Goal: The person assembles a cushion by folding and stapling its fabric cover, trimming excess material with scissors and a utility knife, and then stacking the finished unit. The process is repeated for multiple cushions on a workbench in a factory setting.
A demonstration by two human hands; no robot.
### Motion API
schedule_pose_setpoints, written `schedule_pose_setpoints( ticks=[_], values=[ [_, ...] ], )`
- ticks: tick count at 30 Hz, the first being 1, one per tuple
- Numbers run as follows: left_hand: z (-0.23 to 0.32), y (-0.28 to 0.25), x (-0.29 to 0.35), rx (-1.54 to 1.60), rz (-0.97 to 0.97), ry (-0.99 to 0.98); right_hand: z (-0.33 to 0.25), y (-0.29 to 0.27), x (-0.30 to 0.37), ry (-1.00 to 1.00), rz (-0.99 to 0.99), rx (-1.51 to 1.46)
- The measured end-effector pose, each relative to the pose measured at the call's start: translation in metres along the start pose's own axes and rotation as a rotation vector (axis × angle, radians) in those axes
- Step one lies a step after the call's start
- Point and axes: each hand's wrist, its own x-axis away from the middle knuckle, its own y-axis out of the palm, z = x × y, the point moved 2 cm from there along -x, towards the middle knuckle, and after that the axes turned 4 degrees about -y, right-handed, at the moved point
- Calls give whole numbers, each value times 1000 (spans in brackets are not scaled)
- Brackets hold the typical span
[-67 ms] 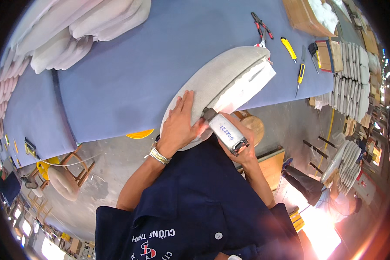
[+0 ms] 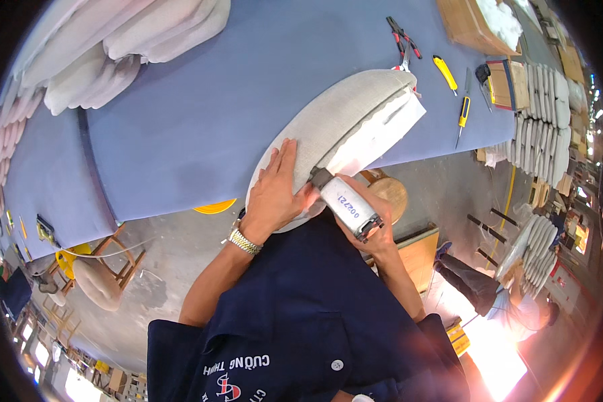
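Observation:
A curved grey fabric-covered cushion [image 2: 338,110] is tilted at the near edge of the blue-topped table, its white underside [image 2: 375,134] facing right. My left hand [image 2: 275,194], with a metal-band watch [image 2: 244,241] at the wrist, grips the cushion's near end. Its fingers lie along the grey fabric, and the thumb points in toward the edge. My right hand [image 2: 383,242] is wrapped round a silver and black staple gun [image 2: 350,206]. The tool's nose sits against the cushion's edge, close to my left thumb; the exact contact spot is hidden.
On the blue table [image 2: 201,127] lie red-handled pliers [image 2: 403,40], a yellow cutter [image 2: 445,74] and a yellow-handled screwdriver [image 2: 463,112]. Cushions are piled at far left [image 2: 134,33]. A cardboard box [image 2: 472,27] stands far right. Beneath is a round wooden stool [image 2: 390,197]. Another person [image 2: 509,308] works at right.

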Motion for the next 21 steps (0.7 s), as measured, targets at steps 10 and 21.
schedule_pose_setpoints(
  ticks=[10, 21],
  values=[
    [2, 6, -3, -39, 54, 17, -8, -1, -11, 102, -97, 64],
    [3, 10, -5, -23, 76, 33, -7, -4, -2, -22, -81, 93]
  ],
)
